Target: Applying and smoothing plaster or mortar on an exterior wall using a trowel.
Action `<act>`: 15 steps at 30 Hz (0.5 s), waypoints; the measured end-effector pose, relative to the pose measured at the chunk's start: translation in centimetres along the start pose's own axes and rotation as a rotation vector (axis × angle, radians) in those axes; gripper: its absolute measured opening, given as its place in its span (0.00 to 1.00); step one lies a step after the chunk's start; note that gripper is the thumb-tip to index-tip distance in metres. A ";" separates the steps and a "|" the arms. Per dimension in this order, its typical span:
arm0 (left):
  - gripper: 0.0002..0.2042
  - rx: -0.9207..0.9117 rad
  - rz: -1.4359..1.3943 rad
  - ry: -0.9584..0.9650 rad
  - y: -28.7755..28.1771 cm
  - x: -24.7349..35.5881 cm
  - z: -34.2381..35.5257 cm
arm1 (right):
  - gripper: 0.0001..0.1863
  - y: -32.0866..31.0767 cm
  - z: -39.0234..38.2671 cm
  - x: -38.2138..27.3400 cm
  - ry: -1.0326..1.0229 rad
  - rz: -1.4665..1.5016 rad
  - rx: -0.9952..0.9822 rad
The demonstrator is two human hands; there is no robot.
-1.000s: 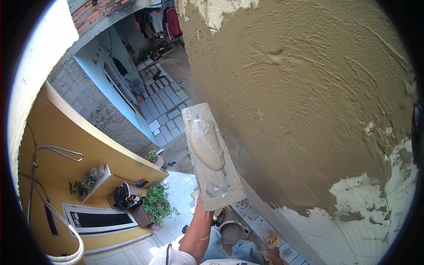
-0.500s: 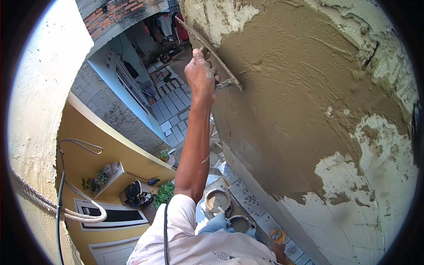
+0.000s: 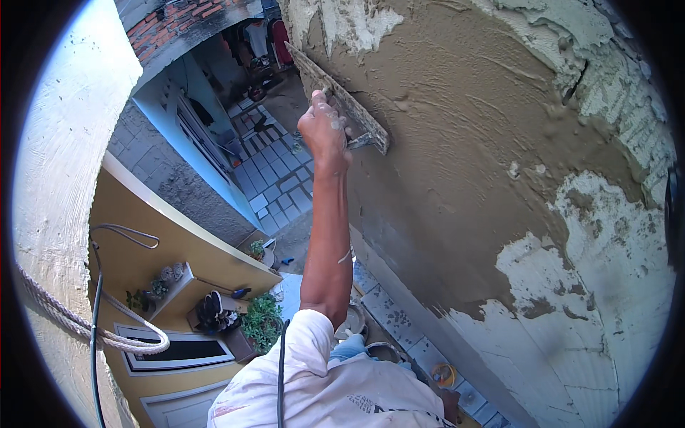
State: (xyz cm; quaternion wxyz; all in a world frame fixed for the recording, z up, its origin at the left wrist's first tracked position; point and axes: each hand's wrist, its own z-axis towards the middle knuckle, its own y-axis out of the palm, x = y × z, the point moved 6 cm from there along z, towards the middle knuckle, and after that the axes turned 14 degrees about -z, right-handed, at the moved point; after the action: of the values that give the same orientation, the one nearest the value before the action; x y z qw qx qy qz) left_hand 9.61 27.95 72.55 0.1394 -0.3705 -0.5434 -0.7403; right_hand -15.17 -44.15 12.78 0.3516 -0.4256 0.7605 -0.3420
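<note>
The float (image 3: pixel 348 101) is in the left hand (image 3: pixel 325 134), and the fingers are curled tightly around its handle, on the side away from the wall (image 3: pixel 599 342). The board stands tilted against the wet mortar (image 3: pixel 457 143); if its full face touches, I cannot tell. Its far end is near the wall's edge, and left of the hand is open air above the tiled floor (image 3: pixel 277 171). The left arm (image 3: pixel 328 242) stretches forward, almost straight. The right hand (image 3: pixel 449 405) shows only partly, low in view; its fingers I cannot tell.
</note>
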 end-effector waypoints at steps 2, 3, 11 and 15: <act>0.19 -0.065 -0.064 -0.050 0.9 0.5 -0.1 | 0.15 -0.5 0.1 0.8 0.019 0.017 0.013; 0.19 -0.067 -0.062 -0.048 1.4 1.3 -0.8 | 0.15 -0.5 0.0 0.4 0.022 0.030 0.016; 0.18 -0.358 -0.020 0.083 3.5 2.7 -4.6 | 0.16 0.4 1.4 -0.5 0.064 0.221 0.053; 0.18 -0.166 0.082 0.236 0.6 2.6 4.3 | 0.16 2.0 2.9 2.9 0.127 0.314 0.058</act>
State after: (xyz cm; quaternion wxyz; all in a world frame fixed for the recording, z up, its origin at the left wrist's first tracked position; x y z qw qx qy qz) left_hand 9.88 32.17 75.42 0.2012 -0.3129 -0.4447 -0.8148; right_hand -14.73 -46.56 8.97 0.3640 -0.2685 0.8282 -0.3310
